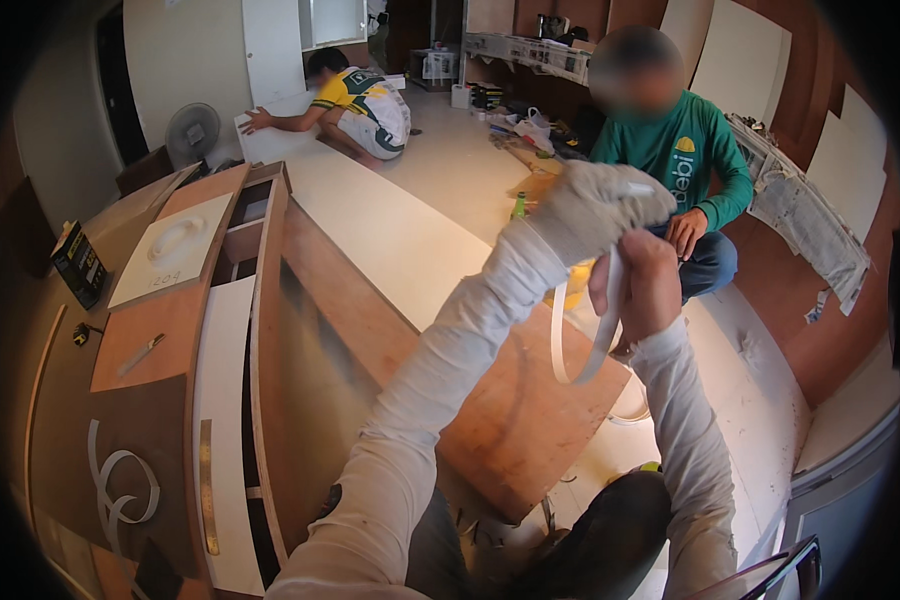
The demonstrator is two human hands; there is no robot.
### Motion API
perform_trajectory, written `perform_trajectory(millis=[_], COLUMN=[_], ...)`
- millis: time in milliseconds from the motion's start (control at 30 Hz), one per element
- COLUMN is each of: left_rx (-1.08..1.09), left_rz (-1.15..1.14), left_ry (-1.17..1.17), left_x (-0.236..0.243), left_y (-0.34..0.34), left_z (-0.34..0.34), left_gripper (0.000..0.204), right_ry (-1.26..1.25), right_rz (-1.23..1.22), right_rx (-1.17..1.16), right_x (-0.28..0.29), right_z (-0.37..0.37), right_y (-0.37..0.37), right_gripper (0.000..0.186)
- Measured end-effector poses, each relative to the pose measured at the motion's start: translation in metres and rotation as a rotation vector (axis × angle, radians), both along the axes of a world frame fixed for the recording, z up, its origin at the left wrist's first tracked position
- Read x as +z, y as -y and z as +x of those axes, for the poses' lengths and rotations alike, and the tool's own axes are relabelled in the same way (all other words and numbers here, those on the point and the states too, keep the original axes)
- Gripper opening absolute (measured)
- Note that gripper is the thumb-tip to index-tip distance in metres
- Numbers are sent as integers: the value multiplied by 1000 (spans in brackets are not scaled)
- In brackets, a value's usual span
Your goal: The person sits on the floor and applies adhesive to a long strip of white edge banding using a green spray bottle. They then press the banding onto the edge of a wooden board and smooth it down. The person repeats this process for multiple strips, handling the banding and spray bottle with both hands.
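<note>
My left hand, in a pale grey glove, is raised in front of me, fingers curled around a thin white strip that hangs down in a long loop. My bare right hand is closed on the same strip just below the glove. Below them lies a reddish wooden board, with a long white board beside it.
A wooden cabinet frame at left carries coiled strip, a cutter, a tape measure and a dark can. A person in green crouches ahead right; another squats behind near a fan.
</note>
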State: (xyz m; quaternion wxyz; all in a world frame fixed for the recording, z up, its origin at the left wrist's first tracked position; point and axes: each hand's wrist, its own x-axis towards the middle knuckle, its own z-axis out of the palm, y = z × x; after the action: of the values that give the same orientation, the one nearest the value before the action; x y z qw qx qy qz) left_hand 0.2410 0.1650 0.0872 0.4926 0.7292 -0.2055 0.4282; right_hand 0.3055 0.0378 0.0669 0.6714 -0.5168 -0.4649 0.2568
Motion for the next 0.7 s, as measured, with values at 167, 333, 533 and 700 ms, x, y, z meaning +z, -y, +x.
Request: perform_trajectory(millis=[167, 333, 533, 700], left_rx=[-171, 38, 131, 181], left_rz=[-322, -165, -311, -217], left_ry=[177, 238, 172, 178], left_x=[15, 26, 31, 28], left_y=[-34, -42, -30, -10], left_z=[-26, -44, -45, -42], left_gripper=[36, 38, 41, 41], right_ry=[187, 241, 87, 68], right_rz=[-261, -189, -140, -100], right_rx=[137, 209, 253, 243], right_x=[75, 75, 63, 60], right_z=[-17, -21, -17, -12], right_y=[-21, -29, -38, -40], right_gripper=[26, 23, 34, 44])
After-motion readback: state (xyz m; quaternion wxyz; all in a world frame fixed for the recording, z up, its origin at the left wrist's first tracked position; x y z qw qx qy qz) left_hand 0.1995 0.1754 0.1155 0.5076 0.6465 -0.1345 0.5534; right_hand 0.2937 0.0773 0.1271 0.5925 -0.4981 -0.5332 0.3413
